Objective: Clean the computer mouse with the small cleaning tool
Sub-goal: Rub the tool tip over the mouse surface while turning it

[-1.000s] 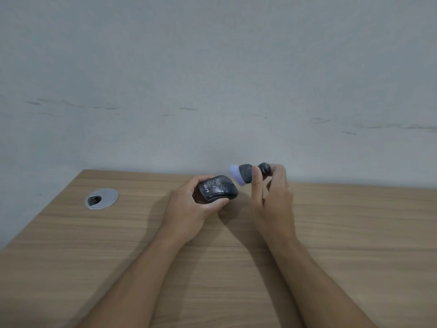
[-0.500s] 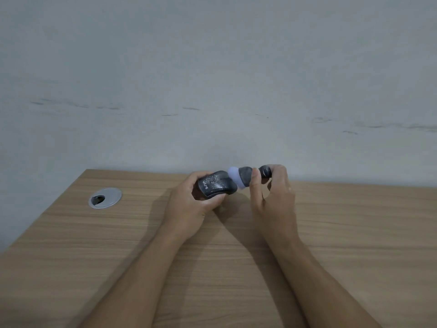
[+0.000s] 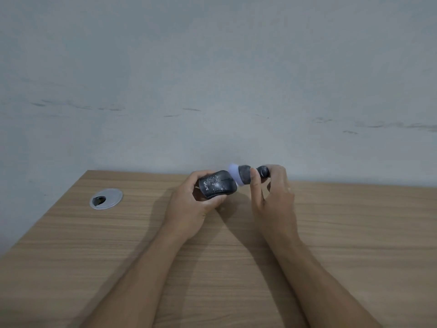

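Note:
A dark grey computer mouse (image 3: 216, 184), speckled with white dust, is held just above the wooden desk (image 3: 343, 221) in my left hand (image 3: 189, 207), fingers wrapped around its sides. My right hand (image 3: 272, 197) pinches the small cleaning tool (image 3: 246, 175), a dark grey stubby brush with a pale lilac head. The lilac head touches the right front end of the mouse. The tool's rear knob pokes out above my right fingers.
A round silver cable grommet (image 3: 106, 198) is set into the desk at the left. A pale grey wall stands directly behind the desk's far edge. The desk's left edge runs diagonally toward the near left corner.
The tool's lilac head has moved left from a small gap to touch the front of the mouse. My left hand has tilted the mouse slightly toward it.

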`<state>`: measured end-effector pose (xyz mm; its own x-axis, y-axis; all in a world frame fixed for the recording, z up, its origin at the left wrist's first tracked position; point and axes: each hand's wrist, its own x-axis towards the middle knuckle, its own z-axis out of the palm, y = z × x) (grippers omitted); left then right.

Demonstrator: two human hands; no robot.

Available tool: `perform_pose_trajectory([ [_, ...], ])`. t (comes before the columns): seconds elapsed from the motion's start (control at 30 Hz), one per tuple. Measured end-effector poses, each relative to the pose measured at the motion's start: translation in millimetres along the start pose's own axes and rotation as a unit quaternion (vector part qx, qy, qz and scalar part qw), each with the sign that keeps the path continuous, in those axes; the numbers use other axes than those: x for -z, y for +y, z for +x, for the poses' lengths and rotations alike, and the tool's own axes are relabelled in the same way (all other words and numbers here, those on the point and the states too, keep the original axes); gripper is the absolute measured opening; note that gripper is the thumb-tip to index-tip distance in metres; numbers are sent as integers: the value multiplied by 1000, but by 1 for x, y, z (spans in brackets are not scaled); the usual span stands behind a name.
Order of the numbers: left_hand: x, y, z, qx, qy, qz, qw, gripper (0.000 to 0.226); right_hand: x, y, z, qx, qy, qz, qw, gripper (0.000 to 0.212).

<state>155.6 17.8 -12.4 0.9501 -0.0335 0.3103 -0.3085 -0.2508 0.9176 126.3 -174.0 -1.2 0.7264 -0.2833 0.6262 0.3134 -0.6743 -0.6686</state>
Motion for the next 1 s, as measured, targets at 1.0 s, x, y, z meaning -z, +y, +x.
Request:
perform_pose_trajectory([
  [1.0, -2, -4, 1, 4, 23, 66, 998, 41, -13, -33, -16, 122, -70, -57, 988, 26],
])
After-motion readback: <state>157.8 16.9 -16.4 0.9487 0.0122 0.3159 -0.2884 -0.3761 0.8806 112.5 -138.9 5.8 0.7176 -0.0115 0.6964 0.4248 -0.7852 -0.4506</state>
